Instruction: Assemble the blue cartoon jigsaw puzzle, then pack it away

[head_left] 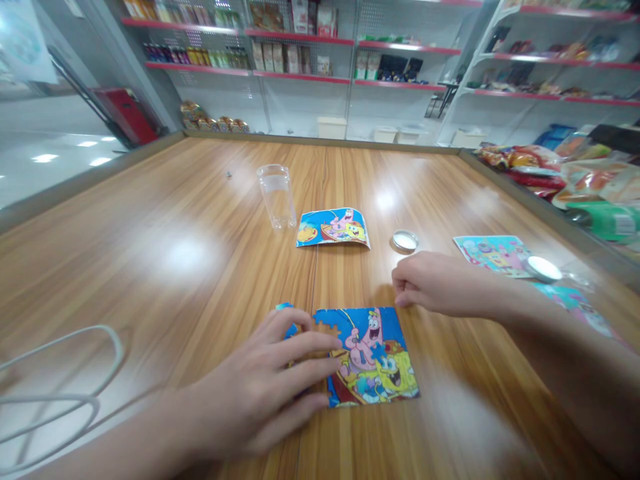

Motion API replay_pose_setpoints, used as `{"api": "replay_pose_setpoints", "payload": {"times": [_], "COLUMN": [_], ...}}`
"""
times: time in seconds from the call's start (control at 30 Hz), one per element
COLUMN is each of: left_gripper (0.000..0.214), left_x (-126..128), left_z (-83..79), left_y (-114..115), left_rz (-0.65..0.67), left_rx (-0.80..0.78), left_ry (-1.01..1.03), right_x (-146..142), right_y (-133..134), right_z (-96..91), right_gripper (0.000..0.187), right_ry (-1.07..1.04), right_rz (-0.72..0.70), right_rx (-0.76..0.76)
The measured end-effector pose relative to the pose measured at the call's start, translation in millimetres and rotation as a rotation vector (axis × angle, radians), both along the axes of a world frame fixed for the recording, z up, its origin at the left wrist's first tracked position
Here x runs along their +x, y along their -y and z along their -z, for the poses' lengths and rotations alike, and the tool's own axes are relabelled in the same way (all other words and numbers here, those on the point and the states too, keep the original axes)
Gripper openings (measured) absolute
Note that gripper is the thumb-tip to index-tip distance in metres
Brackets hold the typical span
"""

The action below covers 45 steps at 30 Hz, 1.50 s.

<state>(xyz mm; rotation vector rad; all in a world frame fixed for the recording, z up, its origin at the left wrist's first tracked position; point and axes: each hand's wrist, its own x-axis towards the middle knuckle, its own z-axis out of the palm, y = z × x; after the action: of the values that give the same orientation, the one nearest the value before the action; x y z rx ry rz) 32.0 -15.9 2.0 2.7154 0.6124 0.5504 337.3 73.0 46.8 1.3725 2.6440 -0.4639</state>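
A partly joined cartoon jigsaw puzzle [373, 357] lies flat on the wooden table, its left edge ragged. My left hand [280, 373] rests over that left edge with fingers spread, fingertips touching the puzzle. Beneath and beside its fingers, blue jigsaw pieces [285, 307] show in part; the rest are hidden. My right hand [425, 283] is curled just above the puzzle's top right corner, fingers bent inward, and whatever it may hold is hidden. Beyond the puzzle, a slightly curved picture card [334, 229] shows the same cartoon scene.
A clear plastic jar [278, 197] stands upright behind the card. A round lid [405, 241] lies near my right hand. Further right are another picture card [493, 255] and a second lid [544, 269]. A white cable [113, 340] loops at left; snack bags [530, 163] pile up at right.
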Motion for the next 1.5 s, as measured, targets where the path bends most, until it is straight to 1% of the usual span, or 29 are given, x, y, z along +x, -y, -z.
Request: {"api": "replay_pose_setpoints", "payload": {"times": [0.03, 0.07, 0.13, 0.17, 0.23, 0.3, 0.33, 0.4, 0.47, 0.5, 0.53, 0.6, 0.67, 0.77, 0.9, 1.0, 1.13, 1.3, 1.43, 1.5], "left_gripper": [0.042, 0.044, 0.052, 0.053, 0.047, 0.034, 0.028, 0.02, 0.017, 0.018, 0.02, 0.025, 0.027, 0.025, 0.02, 0.024, 0.021, 0.02, 0.018, 0.02], "left_x": [0, 0, 1, 2, 5, 7, 8, 8, 6, 5, 3, 1, -1, -3, 0, 5, 7, 2, -2, -4], "left_z": [3.7, 7.3, 13.3, 15.5, 18.1, 18.7, 18.6, 18.7, 20.3, 21.6, 23.2, 26.1, 27.4, 25.5, 20.8, 21.1, 23.4, 22.0, 18.6, 16.4], "left_y": [0, 0, 2, 3, 3, 2, 0, -4, -8, -10, -12, -14, -15, -17, -16, -13, -12, -16, -15, -14], "left_rz": [-0.048, -0.1, -0.196, -0.234, -0.284, -0.33, -0.366, -0.451, -0.532, -0.564, -0.586, -0.612, -0.612, -0.573, -0.524, -0.501, -0.488, -0.473, -0.399, -0.365], "left_rx": [0.0, -0.005, -0.034, -0.057, -0.108, -0.136, -0.142, -0.156, -0.174, -0.178, -0.173, -0.147, -0.124, -0.08, -0.021, -0.025, -0.037, -0.07, -0.073, -0.086], "left_ry": [0.051, 0.101, 0.189, 0.228, 0.293, 0.345, 0.36, 0.358, 0.332, 0.317, 0.303, 0.287, 0.278, 0.264, 0.186, 0.115, 0.095, 0.068, 0.07, 0.066], "right_x": [-9, -19, -41, -52, -68, -74, -74, -69, -62, -60, -57, -55, -55, -56, -55, -54, -54, -55, -56, -56], "right_y": [6, 14, 30, 39, 51, 55, 54, 48, 40, 37, 34, 31, 30, 31, 32, 33, 33, 34, 33, 33], "right_z": [-1.2, -0.9, 3.9, 8.1, 18.1, 27.8, 32.0, 39.1, 45.2, 48.1, 50.7, 55.0, 57.5, 58.7, 59.7, 61.6, 62.9, 60.9, 60.5, 60.6], "right_gripper": [0.012, 0.012, 0.012, 0.014, 0.015, 0.016, 0.016, 0.018, 0.019, 0.02, 0.02, 0.021, 0.021, 0.02, 0.02, 0.016, 0.018, 0.019, 0.019, 0.019], "right_ry": [-0.086, -0.2, -0.433, -0.533, -0.642, -0.712, -0.738, -0.781, -0.783, -0.771, -0.757, -0.738, -0.741, -0.755, -0.738, -0.676, -0.592, -0.567, -0.568, -0.569], "right_rz": [-0.022, -0.056, -0.079, -0.083, -0.076, -0.058, -0.051, -0.04, -0.036, -0.037, -0.039, -0.037, -0.026, -0.015, -0.046, -0.095, -0.152, -0.155, -0.145, -0.145], "right_rx": [0.008, -0.018, -0.088, -0.099, -0.161, -0.159, -0.112, 0.068, 0.264, 0.326, 0.36, 0.374, 0.364, 0.355, 0.351, 0.327, 0.288, 0.242, 0.226, 0.219]}}
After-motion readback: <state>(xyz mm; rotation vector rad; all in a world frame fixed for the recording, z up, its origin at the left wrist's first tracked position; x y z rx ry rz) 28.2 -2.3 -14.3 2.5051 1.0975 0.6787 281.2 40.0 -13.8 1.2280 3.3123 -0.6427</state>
